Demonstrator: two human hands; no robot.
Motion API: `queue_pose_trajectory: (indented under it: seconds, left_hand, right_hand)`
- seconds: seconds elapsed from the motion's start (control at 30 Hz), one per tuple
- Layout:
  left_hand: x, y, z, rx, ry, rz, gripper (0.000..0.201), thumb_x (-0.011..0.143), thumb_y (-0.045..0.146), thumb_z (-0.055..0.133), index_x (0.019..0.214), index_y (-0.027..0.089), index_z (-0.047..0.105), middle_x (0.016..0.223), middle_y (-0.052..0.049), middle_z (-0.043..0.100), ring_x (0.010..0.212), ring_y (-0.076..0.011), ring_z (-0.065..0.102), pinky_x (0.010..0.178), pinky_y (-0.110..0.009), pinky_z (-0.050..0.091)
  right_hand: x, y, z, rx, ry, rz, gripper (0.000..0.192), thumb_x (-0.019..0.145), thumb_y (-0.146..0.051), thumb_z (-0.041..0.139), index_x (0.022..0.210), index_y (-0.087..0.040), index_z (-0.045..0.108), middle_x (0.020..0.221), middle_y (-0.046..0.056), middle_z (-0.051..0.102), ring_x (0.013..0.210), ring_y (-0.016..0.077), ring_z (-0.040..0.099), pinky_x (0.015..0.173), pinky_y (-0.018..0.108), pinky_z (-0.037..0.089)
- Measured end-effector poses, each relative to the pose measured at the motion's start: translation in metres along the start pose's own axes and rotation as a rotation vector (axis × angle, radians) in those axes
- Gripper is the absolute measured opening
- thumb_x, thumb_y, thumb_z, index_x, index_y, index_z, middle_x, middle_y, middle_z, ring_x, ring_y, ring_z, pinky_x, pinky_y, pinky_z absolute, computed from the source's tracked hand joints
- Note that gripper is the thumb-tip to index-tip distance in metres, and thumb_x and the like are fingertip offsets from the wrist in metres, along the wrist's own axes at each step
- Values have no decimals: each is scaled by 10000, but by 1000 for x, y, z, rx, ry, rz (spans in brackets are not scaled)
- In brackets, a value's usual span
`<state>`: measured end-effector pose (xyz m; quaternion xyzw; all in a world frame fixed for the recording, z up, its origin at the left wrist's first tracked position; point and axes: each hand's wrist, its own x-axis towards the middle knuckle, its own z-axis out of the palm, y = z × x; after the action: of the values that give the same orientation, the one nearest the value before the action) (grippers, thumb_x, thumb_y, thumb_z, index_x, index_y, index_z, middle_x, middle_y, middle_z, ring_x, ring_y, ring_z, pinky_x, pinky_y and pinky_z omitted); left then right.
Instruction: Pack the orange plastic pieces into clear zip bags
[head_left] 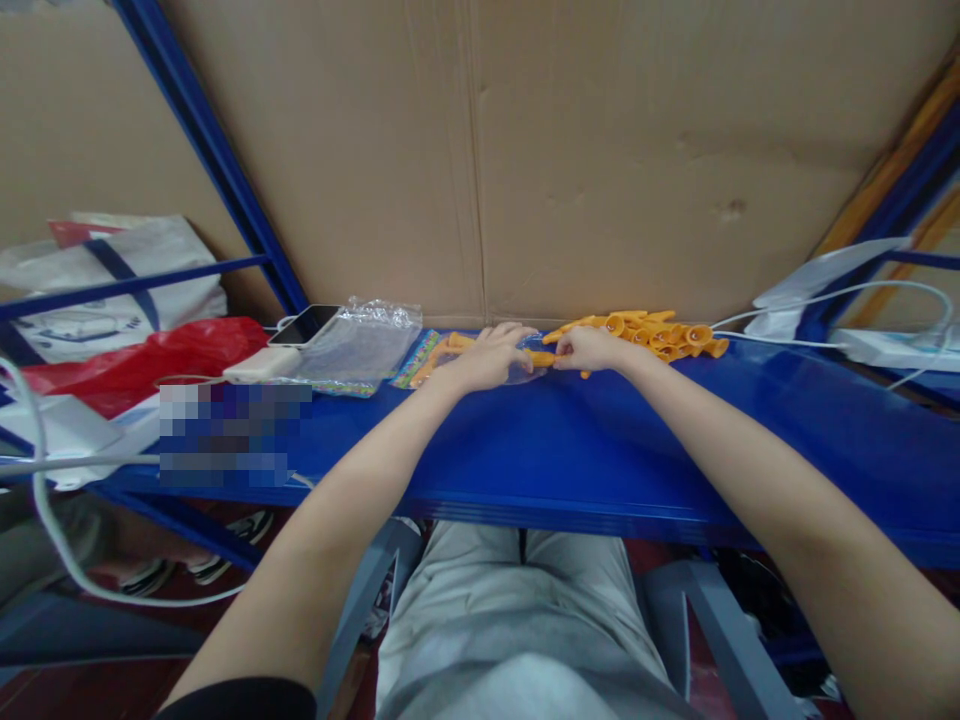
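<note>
Cardboard wall: brown sheet [600,150] standing along the far side, with a vertical crease near its middle and a small dent right of it.
Tabletop: blue, long and narrow [540,440]; the person sits facing it, arms reaching over its near edge.
Blue post: leaning line of metal [202,140] at far left, in front of the cardboard.
Cloth bag: white with a dark strap [172,270], at left behind a blue rail.
Red plastic bag: crumpled [157,365], just in front of the cloth bag.
Orange horn pile: loose heap [675,335] at the back of the tabletop, right of centre, flared ends mostly facing right.
Clear bag stack: flat, shiny packets [360,345] left of centre, patterned strip along the near edge.
Bag in work: clear, with a colourful strip at its left end [420,360]; lies between the stack and the pile, orange pieces visible inside.
Left hand: laid over the bag in work [495,358], fingers partly spread and bent; cannot tell how firmly they grip the film.
Right hand: just in front of the pile [596,348], fingers closed in a pinch on one orange horn.
Phone: dark screen, pale rim [309,325], beside the stack's left edge.
Held orange horn: between the two hands [541,358], pointing left, at the right end of the bag in work.
</note>
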<state>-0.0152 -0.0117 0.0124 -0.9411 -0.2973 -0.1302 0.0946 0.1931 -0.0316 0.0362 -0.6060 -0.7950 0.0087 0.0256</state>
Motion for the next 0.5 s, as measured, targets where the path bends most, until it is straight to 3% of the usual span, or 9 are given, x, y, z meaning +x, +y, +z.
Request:
queue_pose_trajectory:
  seconds: [0.23,0.5]
  left_hand:
    - [3,4,9,143,33,3,304,925,192,524,1160,289,691,1517,-66,446,1462,-288,271,1157,-566,225]
    - [1,2,3,88,132,-69,318,898,94,419,1048,210,675,1436,-107,509,1447,-295,308,1163,-599,209]
  right_hand:
    - [0,4,-1,-75,50,-30,203,762,-144,609,874,-173,776,828,40,757,707,172,672,609,240,442]
    - [22,-1,15,239,144,-240,204,792,-183,624,932,-144,768,854,47,747,741,152,637,673,231,445]
